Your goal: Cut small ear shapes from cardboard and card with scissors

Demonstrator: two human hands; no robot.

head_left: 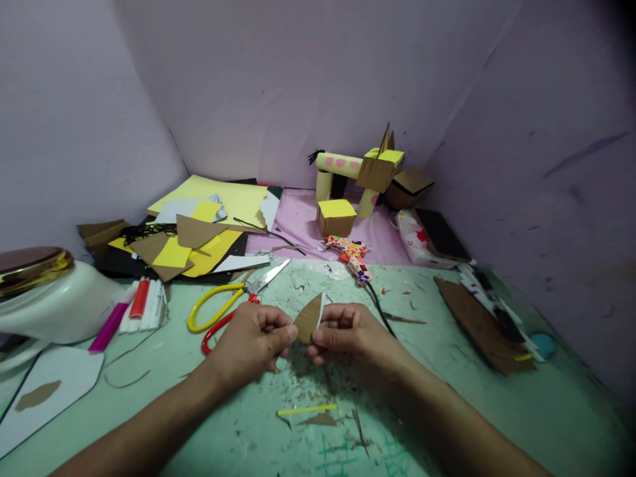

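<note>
Both of my hands meet over the middle of the green work surface [497, 411]. Between them is a small leaf-shaped piece of brown cardboard [308, 318] with a white edge. My left hand [253, 341] pinches its left side with curled fingers. My right hand [342, 331] pinches its right side with thumb and fingers closed. Scissors [233, 301] with yellow and red handles lie just behind my left hand, blades pointing right.
Yellow and brown paper scraps [189, 245] pile up at the back left, with markers [142, 305] beside them. A cardboard animal model [358, 175] and a small yellow-topped box [336, 217] stand at the back. A hot glue gun [354, 258] and a brown cardboard sheet [477, 324] lie right. A white appliance [50, 298] sits far left.
</note>
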